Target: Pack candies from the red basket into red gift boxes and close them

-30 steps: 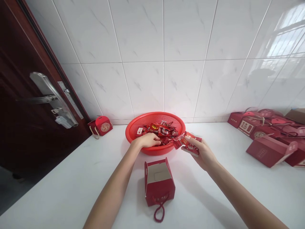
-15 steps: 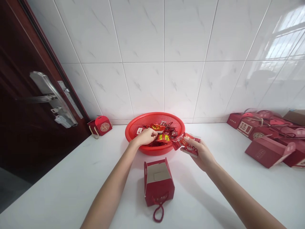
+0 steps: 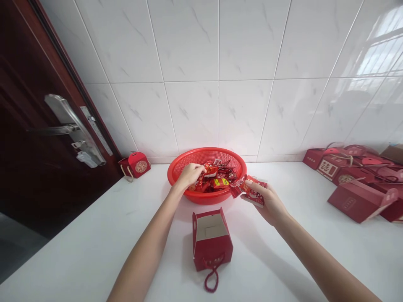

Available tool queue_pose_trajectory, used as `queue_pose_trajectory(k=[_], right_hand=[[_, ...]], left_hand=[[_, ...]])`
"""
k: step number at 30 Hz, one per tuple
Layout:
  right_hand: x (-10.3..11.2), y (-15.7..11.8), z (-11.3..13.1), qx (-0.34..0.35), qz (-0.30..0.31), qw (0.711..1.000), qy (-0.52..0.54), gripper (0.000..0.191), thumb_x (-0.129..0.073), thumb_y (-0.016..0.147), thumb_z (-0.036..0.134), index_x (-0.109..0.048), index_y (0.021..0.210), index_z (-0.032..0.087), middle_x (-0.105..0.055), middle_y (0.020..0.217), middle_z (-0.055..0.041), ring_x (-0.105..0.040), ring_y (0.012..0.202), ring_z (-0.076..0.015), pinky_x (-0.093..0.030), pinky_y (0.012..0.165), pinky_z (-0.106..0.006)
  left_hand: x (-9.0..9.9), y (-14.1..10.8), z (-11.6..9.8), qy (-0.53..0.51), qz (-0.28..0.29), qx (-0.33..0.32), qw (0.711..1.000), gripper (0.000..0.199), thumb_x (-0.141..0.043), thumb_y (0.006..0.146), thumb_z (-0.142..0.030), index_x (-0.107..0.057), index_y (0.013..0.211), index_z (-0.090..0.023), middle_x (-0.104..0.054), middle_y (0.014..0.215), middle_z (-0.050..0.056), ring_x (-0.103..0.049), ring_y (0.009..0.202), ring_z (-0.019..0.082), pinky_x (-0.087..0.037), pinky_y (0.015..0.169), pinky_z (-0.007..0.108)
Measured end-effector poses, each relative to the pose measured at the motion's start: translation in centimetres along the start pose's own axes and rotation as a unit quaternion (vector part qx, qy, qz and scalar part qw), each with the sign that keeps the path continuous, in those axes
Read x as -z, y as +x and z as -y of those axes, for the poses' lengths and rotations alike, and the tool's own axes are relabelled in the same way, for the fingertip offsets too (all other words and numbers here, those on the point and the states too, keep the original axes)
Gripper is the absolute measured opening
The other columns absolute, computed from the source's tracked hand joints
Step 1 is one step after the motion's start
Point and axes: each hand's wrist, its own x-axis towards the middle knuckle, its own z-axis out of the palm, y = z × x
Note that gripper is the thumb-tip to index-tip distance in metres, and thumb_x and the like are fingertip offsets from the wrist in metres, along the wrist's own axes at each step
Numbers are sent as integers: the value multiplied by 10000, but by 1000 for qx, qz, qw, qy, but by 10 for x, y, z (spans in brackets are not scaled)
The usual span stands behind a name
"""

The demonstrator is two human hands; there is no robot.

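Note:
My left hand reaches over the left side of a red plastic colander. Its fingers are pinched together at the edge of a red wrapped packet; what lies between the fingertips is hidden. Beneath, shiny red and yellow candy packets fill the colander. To the right of the rim, my right hand is closed on several red candy packets, thumb on top. In front of the colander stands a dark red gift box, its top open and inside bare, with a red cord loop at the front.
A small closed red box with a cord handle sits at the back left, near a dark door with a metal handle. Several red boxes are heaped at the right. White tiles rise behind the white table.
My left hand has lifted slightly and moved toward the back of the colander, uncovering packets beneath it. My right hand keeps its packets in about the same place. The view has shifted slightly.

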Motion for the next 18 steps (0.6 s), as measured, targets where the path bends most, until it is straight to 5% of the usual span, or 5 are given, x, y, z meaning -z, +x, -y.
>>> queue_pose_trajectory(k=[4,9,12,15,18], right_hand=[[0,0,1,0,0,1000,-2,309,-903,670,456,-793,826,212,-740,933,-36,-649,865,-177,-548,784,-275],[-1,0,2,3,-6,1000,5,306,-906,669,452,-798,828,213,-741,981,-47,-650,897,-187,-563,767,-270],[-1,0,1,2,-4,1000,10,290,-897,687,453,-799,825,217,-744,989,-45,-654,903,-187,-571,770,-267],[1,1,1,3,-6,1000,13,286,-889,699,459,-799,831,221,-748,970,-44,-662,904,-191,-576,776,-273],[2,1,1,4,-5,1000,16,284,-886,703,461,-798,833,224,-754,960,-37,-669,897,-190,-574,774,-273]], left_hand=[[-1,-4,0,42,64,19,997,130,-628,660,-199,-698,551,-212,-593,491,-23,-458,409,132,-343,476,275],[-4,-3,3,54,89,20,994,314,-637,683,-176,-799,942,-252,-704,692,-20,-484,428,129,-320,466,266],[-3,-2,4,64,97,16,993,121,-664,761,-292,-769,778,-234,-607,578,-22,-449,412,135,-303,471,275],[-3,-1,2,73,109,13,991,342,-636,824,-445,-664,565,-222,-413,439,-38,-381,377,135,-259,458,283],[-3,-1,0,72,123,13,990,308,-648,785,-415,-654,543,-224,-454,443,-37,-384,368,128,-258,438,277]])
